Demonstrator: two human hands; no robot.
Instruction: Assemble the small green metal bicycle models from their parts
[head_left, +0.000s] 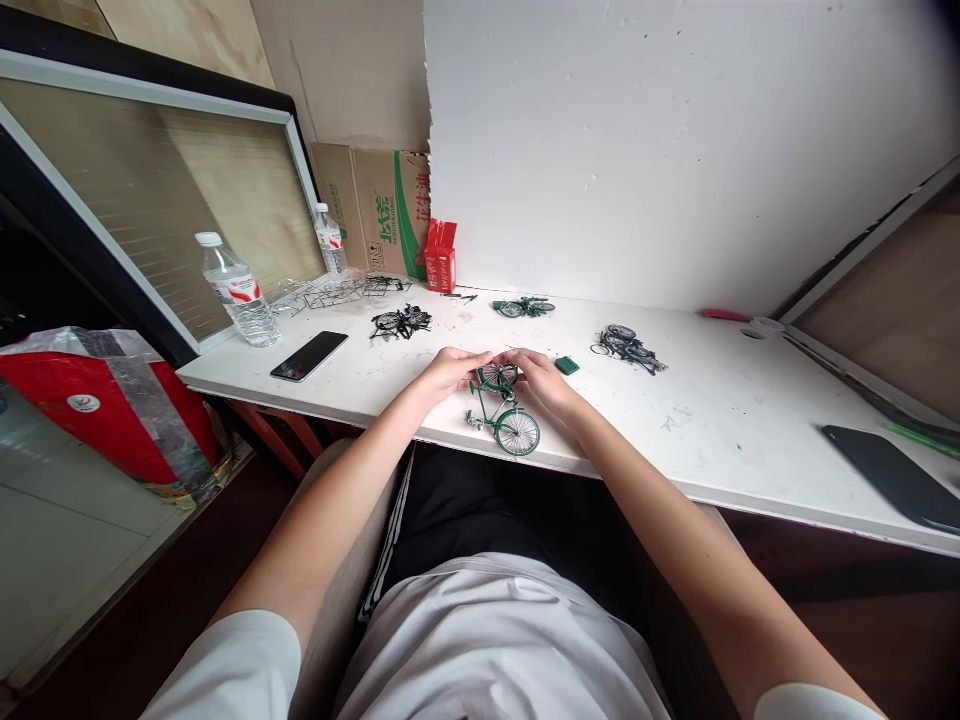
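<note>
A small green model bicycle [504, 412] lies on its side near the front edge of the white table [720, 420]. My left hand [448, 368] and my right hand [541, 376] meet at its far wheel. The fingers of both are pinched around the wheel and the parts beside it. The near wheel rests free on the tabletop. A small green part [567, 365] lies just right of my right hand.
Other model bicycles lie farther back: a dark one [402, 321], a green one [523, 306], a dark one [628, 347]. A phone [309, 355], two water bottles [238, 290], a red box [440, 256], wire parts [330, 293] and a dark tablet [892, 476] are also on the table.
</note>
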